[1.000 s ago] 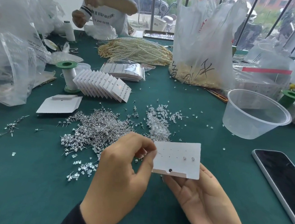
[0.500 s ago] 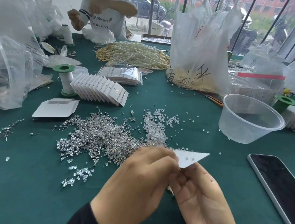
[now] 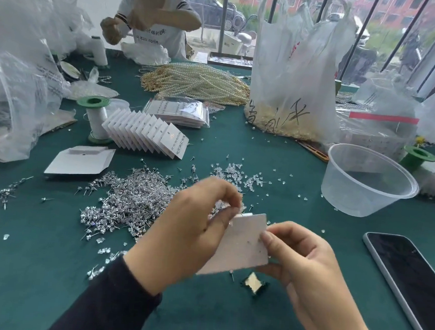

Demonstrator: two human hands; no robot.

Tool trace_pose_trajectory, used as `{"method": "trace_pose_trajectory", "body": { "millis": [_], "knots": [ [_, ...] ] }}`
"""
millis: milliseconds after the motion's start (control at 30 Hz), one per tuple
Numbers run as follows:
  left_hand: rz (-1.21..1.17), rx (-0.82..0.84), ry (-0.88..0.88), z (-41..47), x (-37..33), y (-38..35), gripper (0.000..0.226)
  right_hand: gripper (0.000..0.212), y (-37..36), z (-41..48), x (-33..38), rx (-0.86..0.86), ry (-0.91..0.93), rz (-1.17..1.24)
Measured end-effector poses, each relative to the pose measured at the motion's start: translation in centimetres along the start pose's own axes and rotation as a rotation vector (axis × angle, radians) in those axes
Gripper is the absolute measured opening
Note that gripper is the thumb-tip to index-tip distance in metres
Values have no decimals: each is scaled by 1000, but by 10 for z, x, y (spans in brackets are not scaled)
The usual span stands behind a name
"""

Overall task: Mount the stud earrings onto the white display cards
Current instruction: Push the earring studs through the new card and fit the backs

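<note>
Holding a tilted white display card (image 3: 241,242) above the table: right hand (image 3: 304,265) pinches its right edge between thumb and fingers; left hand (image 3: 188,230), fingers curled, pinches its upper-left corner, any stud there too blurred to tell. Stud earring pile (image 3: 130,199) lies at 10 o'clock, plastic bowl (image 3: 351,201) at 2, phone (image 3: 410,279) at 3.

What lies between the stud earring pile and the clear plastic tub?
In the head view, small clear pieces lie scattered between stud earring pile and tub.
</note>
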State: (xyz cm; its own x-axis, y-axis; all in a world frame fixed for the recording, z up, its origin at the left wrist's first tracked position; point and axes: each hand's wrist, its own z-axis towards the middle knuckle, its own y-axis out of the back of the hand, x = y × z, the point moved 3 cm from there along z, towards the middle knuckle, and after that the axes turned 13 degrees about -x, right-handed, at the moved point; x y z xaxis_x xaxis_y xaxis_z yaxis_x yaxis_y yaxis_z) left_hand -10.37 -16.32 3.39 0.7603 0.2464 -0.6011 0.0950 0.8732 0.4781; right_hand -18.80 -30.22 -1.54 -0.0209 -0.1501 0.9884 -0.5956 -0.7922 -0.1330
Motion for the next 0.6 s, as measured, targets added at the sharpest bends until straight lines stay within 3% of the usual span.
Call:
{"method": "trace_pose_trajectory", "body": {
  "millis": [100,600],
  "knots": [
    [145,-172,-119,-17,-1,-3,9,7,-1,-2,-7,-78,-98,154],
    [203,-314,-111,-36,-2,-16,17,7,-5,-11,-5,-24,-162,339]
  ]
}}
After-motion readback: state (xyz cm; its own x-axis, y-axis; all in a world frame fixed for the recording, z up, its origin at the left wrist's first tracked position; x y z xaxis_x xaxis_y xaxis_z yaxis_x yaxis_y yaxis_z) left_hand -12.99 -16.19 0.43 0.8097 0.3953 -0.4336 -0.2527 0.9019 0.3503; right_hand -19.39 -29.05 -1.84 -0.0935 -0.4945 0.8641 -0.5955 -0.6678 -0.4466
